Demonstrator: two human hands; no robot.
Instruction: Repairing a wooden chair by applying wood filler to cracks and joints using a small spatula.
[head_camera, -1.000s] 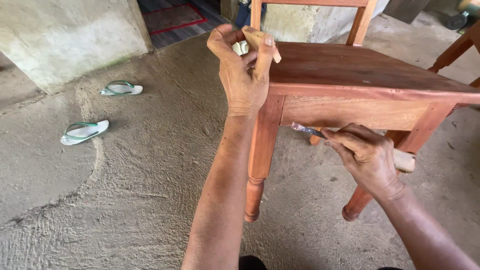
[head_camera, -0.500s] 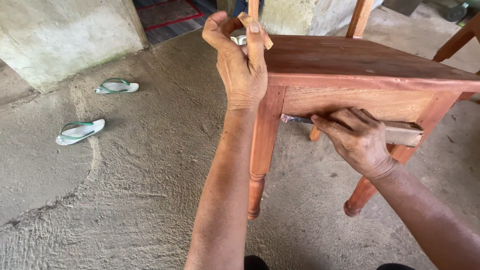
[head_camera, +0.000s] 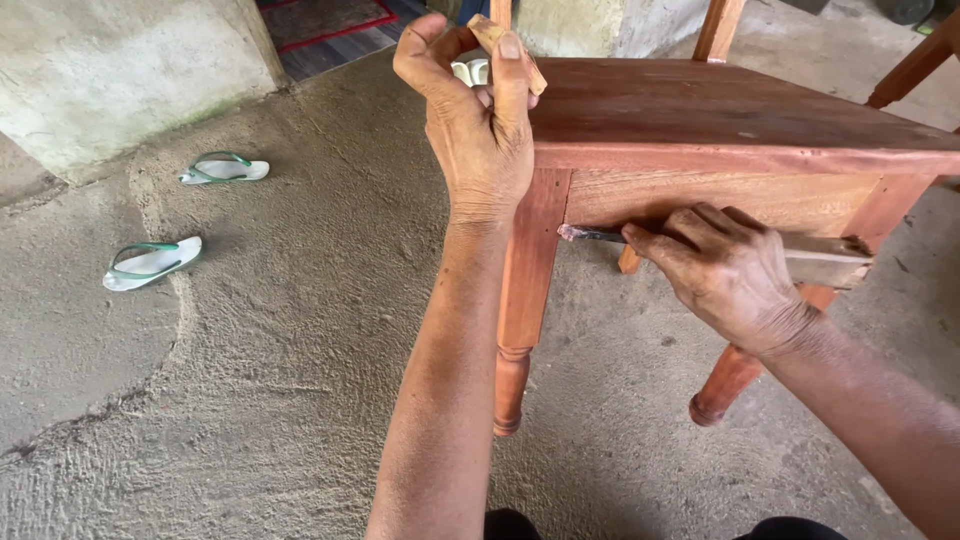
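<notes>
The left hand (head_camera: 478, 130) sits up on the near corner of the red-brown wooden chair (head_camera: 740, 110), fingers curled shut around a small pale wooden piece (head_camera: 505, 45) that pokes out above the knuckles, with a little whitish container (head_camera: 470, 70) just behind it. Down below, the right hand (head_camera: 725, 270) is closed on a thin tool (head_camera: 585, 233), its reddish-stained tip pressed against the seat rail (head_camera: 700, 200) right beside the front leg (head_camera: 525, 290). A pale wooden block (head_camera: 825, 262) shows from under that hand, lying along the rail's lower edge.

Around them: rough concrete floor (head_camera: 250, 380), and well off to the left a pair of white sandals with green straps, one (head_camera: 152, 263) nearer, one (head_camera: 224, 168) farther back. A pale concrete wall block (head_camera: 120, 70) fills the upper left corner, with a dark mat edged in red (head_camera: 330, 20) beyond it. Another chair's leg (head_camera: 910, 65) shows at top right. The left forearm crosses in front of the front leg and hides part of it.

Against half a second ago, the tool tip sits a touch closer to the leg joint, and the right hand has slid slightly along the rail; a full second back it hung lower, clear of the rail. The left hand keeps its grip on the corner.

No packages, labels or signs show.
</notes>
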